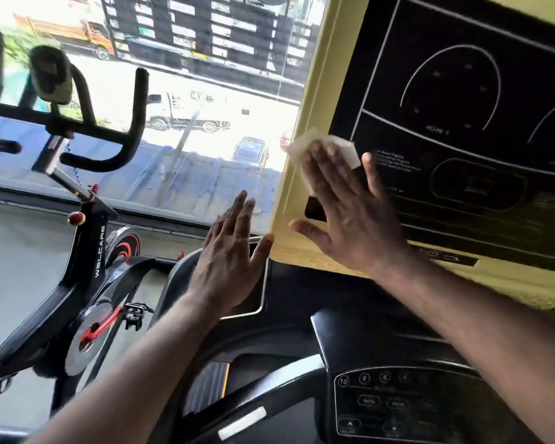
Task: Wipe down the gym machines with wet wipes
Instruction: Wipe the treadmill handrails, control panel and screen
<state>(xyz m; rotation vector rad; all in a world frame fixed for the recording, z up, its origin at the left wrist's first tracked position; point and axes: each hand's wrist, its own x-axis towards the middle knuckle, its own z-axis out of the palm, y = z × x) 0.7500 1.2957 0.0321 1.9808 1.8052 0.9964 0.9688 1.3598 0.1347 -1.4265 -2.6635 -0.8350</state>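
The right fingers [319,169] lie straight and slightly spread, pressing a white wet wipe [302,145] flat against the display panel [462,91] of a gym machine. Most of the wipe is hidden under those 4 fingers; only its top edge and 2 corners show past the fingertips, straddling the line where the black panel meets its yellow frame [318,75]. The right hand [350,219] is palm-down on the panel, thumb splayed out to the left, forearm coming up from the lower right.

The left fingers [239,216] are straight and held close together, holding nothing. The left hand [228,264] is raised upright just beside the frame's lower left corner; whether its thumb touches the frame cannot be told.

The panel's right side is cut off by the picture's edge, and its small print is too blurred to read (only white curved outlines are plain). Below the hands sits a dark button console [398,402], partly cut off at the bottom. To the left, beyond the frame's edge, there is open space before a window [189,107], where a black and red spin bike [87,251] stands well apart.
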